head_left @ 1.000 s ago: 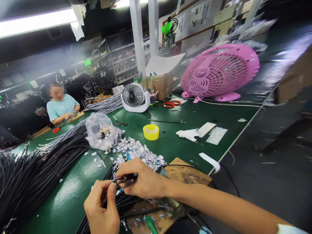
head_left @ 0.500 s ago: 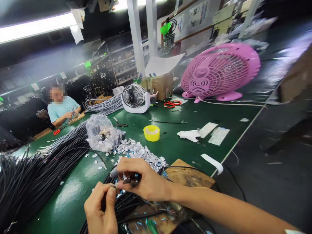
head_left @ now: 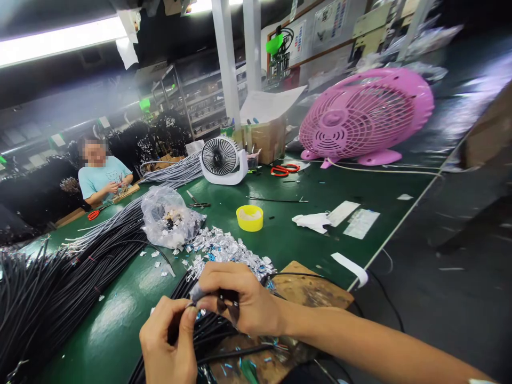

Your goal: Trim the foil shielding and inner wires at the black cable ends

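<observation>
My left hand [head_left: 170, 336] is closed in a pinch, thumb against forefinger, on what looks like the end of a thin black cable, mostly hidden by the fingers. Meeting it at the fingertips is my right hand [head_left: 236, 298], also closed, with a grey cover on one fingertip. A small dark-handled tool [head_left: 231, 305] sits in its curled fingers; the working end is hidden. Below both hands lie black cables [head_left: 212, 333] and a worn wooden board [head_left: 308, 285] with blue wire scraps. Behind them is a heap of silvery foil scraps [head_left: 228, 250].
A clear plastic bag [head_left: 162, 213] of scraps and a large bundle of black cables [head_left: 80, 282] lie left. Ahead are a yellow tape ring [head_left: 249, 218], white fan [head_left: 224, 162], red-handled scissors [head_left: 285, 170] and pink fan [head_left: 364, 117]. A co-worker [head_left: 104, 178] sits far left.
The right hand has turned slightly, and the dark tool in it has tilted downward. Both hands stay together at the fingertips. The camera view has shifted a little.
</observation>
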{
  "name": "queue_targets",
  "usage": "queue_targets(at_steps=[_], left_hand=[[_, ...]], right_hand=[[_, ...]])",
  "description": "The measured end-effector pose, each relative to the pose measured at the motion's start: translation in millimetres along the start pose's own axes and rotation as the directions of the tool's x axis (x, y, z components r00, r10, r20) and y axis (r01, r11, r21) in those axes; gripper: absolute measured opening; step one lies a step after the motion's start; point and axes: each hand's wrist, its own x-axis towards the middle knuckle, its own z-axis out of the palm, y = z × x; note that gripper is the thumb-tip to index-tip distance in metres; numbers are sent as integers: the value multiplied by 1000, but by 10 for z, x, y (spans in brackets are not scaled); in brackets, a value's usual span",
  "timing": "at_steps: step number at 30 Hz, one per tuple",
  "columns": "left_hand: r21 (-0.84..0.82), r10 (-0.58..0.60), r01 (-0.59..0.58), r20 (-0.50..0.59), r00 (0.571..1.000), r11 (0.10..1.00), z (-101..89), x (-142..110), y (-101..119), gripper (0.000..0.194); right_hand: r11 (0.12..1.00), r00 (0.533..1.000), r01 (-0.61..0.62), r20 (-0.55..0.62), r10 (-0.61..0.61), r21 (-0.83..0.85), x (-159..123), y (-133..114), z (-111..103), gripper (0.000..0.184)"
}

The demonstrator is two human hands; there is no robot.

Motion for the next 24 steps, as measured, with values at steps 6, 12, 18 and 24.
queue_targets(at_steps=[6, 12, 18, 24], left_hand=[[-9, 14, -14, -29, 999, 1000, 5, -9, 2, 20], [24, 28, -26, -53, 998, 999, 23, -19, 25, 21], [73, 19, -15, -53, 998, 997, 34, -36, 31, 23], [90, 11, -9, -25, 1000, 996, 71, -77, -19, 30]], right_hand=[[995, 997, -67, -46, 64, -78, 31, -34, -6, 8], [989, 994, -109, -26, 107, -97, 17, -20, 5, 8], [995, 997, -77, -13, 76, -60, 40, -43, -8, 7], [991, 995, -92, 19, 95, -95, 24, -37, -5, 5]])
